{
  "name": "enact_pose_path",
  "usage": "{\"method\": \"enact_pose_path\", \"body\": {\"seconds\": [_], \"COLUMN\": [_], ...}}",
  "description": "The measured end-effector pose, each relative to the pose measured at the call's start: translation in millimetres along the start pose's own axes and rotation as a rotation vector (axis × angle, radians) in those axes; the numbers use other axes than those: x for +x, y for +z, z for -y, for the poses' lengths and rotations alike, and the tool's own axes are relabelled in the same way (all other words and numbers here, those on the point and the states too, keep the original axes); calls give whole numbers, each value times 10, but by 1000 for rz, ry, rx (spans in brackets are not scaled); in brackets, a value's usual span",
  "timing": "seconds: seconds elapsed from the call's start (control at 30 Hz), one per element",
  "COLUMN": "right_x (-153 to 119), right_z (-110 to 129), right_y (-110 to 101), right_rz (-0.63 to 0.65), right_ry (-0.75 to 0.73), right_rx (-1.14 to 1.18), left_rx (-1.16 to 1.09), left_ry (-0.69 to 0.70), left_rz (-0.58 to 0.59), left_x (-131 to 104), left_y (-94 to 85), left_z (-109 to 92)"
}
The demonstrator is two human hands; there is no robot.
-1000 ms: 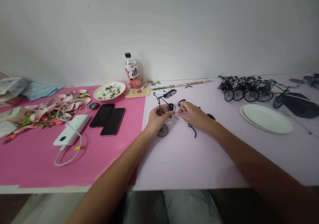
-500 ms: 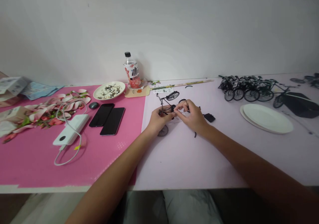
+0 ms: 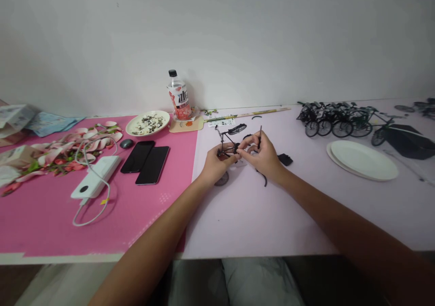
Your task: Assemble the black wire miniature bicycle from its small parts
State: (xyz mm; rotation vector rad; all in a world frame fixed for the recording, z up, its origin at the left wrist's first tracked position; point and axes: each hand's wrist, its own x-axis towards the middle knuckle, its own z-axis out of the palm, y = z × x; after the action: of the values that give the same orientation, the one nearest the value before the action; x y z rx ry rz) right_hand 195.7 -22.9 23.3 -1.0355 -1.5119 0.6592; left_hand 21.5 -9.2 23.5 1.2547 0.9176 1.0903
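A table (image 3: 272,220), pink on one side and pale on the other, carries everything. A dark row of model bicycles (image 3: 340,122) stands at its back right, and a heap of pink petals (image 3: 68,155) spreads over the left. Two stacked white plates (image 3: 365,160) lie right of the hands. The left hand (image 3: 215,164) is closed around a small bicycle (image 3: 235,148), tilted between both hands over the pale part. The right hand (image 3: 263,156) meets it, thumb and forefinger pinched narrow at its middle; whether they grip a part cannot be told. A bottle (image 3: 181,99) stands near the wall, two phones (image 3: 152,165) overlap on the pink, and a curved black strip (image 3: 263,179) lies just below the right hand, whose fingers also hold a thin dark stick (image 3: 260,136), pointing up.
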Motion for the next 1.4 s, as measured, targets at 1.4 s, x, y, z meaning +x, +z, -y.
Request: {"method": "enact_pose_path", "body": {"seconds": [1.4], "right_x": [48], "right_z": [-166], "right_y": [-71], "right_rz": [87], "right_ry": [218], "right_rx": [285], "left_rx": [13], "left_ry": [23], "left_rz": [-43], "left_x": [-26], "left_y": [58], "left_z": [-45]}}
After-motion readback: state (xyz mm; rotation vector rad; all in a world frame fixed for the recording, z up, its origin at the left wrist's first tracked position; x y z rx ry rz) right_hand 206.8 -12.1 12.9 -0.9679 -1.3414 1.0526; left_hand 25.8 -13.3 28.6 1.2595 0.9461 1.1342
